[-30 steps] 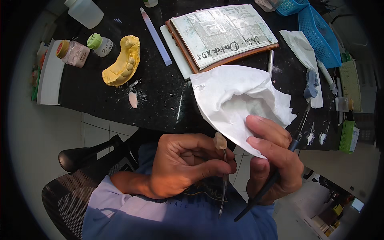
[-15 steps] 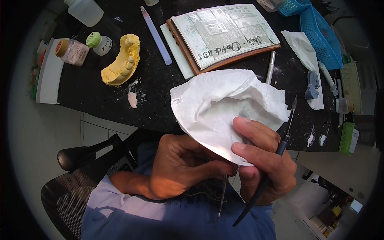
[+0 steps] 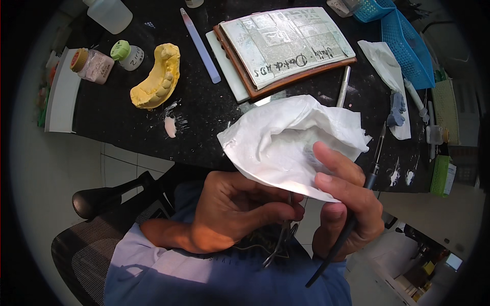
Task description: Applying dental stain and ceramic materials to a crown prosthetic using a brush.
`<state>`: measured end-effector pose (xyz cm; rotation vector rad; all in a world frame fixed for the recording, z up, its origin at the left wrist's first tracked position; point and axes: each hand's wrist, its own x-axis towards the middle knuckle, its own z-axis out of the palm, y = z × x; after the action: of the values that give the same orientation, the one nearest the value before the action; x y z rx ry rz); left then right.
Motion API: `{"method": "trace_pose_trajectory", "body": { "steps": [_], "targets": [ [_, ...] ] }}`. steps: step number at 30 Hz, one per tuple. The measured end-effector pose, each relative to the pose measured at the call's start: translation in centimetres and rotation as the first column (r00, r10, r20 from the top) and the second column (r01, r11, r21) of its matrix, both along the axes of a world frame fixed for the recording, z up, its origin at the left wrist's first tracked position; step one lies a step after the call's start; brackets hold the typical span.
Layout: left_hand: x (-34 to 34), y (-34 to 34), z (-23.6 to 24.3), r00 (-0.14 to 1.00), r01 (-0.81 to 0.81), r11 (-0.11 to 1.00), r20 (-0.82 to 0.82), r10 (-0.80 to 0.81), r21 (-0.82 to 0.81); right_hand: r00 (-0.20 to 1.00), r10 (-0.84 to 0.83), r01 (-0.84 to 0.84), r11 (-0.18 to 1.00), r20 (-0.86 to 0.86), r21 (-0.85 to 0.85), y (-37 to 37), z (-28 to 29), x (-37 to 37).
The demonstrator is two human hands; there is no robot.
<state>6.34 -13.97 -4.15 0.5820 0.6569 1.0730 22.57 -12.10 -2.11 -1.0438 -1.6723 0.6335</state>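
Observation:
My left hand (image 3: pixel 237 211) is closed on a thin metal instrument (image 3: pixel 278 245) with slender ends below the fingers, perhaps forceps; its upper part is hidden. Above that hand, a crumpled white tissue (image 3: pixel 291 137) forms a hollow pocket. My right hand (image 3: pixel 349 209) pinches the tissue's lower right edge between thumb and fingers. The same hand holds a slim black-handled tool (image 3: pixel 339 242), its narrow metal end up to the right. Whatever lies under the tissue at the left fingertips is out of sight.
On the black table are a yellow dental cast (image 3: pixel 159 79), two lidded jars (image 3: pixel 92 66), a lilac spatula (image 3: pixel 201 48) and a white slab in a brown case (image 3: pixel 291 46). Blue baskets (image 3: pixel 408 48) and another tissue (image 3: pixel 383 66) with a blue-grey piece (image 3: pixel 396 109) sit right.
The tissue has dropped slightly and its lower edge has tilted. My right hand has shifted a little right with the tool. The metal instrument in my left hand has turned, showing more of its ends.

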Motion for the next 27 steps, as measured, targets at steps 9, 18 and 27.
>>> {"method": "trace_pose_trajectory", "body": {
  "steps": [9, 18, 27],
  "targets": [
    [-1.1, -0.2, -0.2, 0.990, 0.066, 0.995, -0.133, -0.055, 0.081, 0.921, -0.384, 0.388, 0.915, -0.057, 0.109, 1.1, -0.4, 3.2],
    [-1.6, -0.8, -0.8, 0.967, -0.003, 0.973, -0.247, 0.062, 0.231, 0.733, -0.667, 0.667, 0.743, -0.129, -0.055, 1.7, 0.0, 6.7],
    [-2.4, -0.6, -0.7, 0.936, 0.011, 0.935, -0.332, 0.115, 0.354, 0.848, -0.304, 0.221, 0.947, 0.434, 0.231, -0.7, 0.1, 9.0]
  ]
}}
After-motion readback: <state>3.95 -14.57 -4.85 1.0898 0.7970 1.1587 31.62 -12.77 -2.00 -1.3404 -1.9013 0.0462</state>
